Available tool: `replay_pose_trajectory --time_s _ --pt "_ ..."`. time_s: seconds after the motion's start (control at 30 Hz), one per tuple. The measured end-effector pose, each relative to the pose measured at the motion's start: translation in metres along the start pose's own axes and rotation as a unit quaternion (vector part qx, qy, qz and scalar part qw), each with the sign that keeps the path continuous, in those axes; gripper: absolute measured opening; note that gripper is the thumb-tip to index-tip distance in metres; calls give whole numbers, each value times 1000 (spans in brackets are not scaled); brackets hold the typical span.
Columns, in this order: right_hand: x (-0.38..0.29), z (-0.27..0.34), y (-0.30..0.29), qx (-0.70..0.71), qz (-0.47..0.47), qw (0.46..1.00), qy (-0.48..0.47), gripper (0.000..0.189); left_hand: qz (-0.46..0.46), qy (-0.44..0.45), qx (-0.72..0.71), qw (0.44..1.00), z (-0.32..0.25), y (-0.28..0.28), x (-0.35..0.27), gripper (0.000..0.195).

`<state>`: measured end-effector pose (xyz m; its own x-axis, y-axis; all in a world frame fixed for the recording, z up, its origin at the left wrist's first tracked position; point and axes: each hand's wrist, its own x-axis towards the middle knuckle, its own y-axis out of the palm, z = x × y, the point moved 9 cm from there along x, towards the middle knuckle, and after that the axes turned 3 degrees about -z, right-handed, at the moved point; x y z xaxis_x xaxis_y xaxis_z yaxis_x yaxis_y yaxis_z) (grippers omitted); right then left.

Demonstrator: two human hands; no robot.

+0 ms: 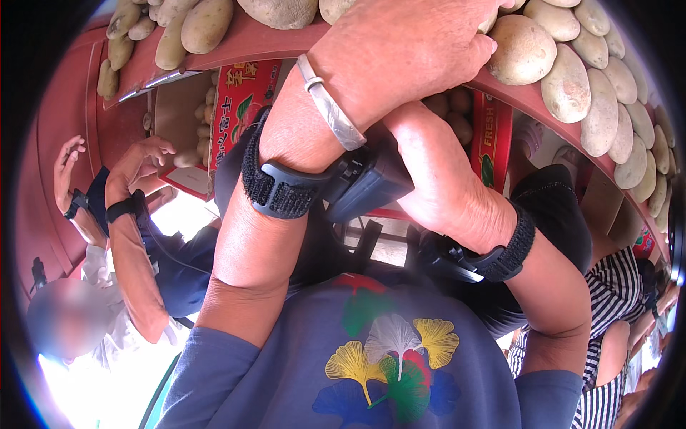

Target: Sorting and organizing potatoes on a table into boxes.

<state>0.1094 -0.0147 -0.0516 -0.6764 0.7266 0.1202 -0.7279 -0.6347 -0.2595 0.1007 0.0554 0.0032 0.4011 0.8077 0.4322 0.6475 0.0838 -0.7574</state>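
My left hand reaches across to the potatoes at the upper right, a silver bracelet on its wrist. Its thumb and a fingertip lie on either side of a pale potato, mostly covered by the hand. Right beside the thumb rests a larger round potato. My right hand is crossed beneath the left wrist; its fingers are hidden there, so its grip does not show. Black straps with dark box-shaped devices are worn on both my forearms.
Many potatoes line the curved red tabletop. Beneath it stand red printed cartons, one with potatoes inside. At left sits another person, both hands raised near the carton. Striped clothing of someone else shows at right.
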Motion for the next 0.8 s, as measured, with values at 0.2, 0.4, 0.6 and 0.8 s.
replay_pose_trajectory --time_s 0.2,0.4,0.6,0.8 --pt "0 2 0 -1 -4 1000 -1 46 14 -19 -20 1000 9 6 3 18" --pt "-1 3 0 -3 -9 1000 -1 45 15 -21 -4 1000 10 8 2 17" --pt "-2 2 1 -33 4 999 -5 44 -9 6 -6 1000 0 0 -2 16" --pt "-1 1 2 -37 -3 999 -4 43 14 -14 -7 1000 3 2 -2 17"
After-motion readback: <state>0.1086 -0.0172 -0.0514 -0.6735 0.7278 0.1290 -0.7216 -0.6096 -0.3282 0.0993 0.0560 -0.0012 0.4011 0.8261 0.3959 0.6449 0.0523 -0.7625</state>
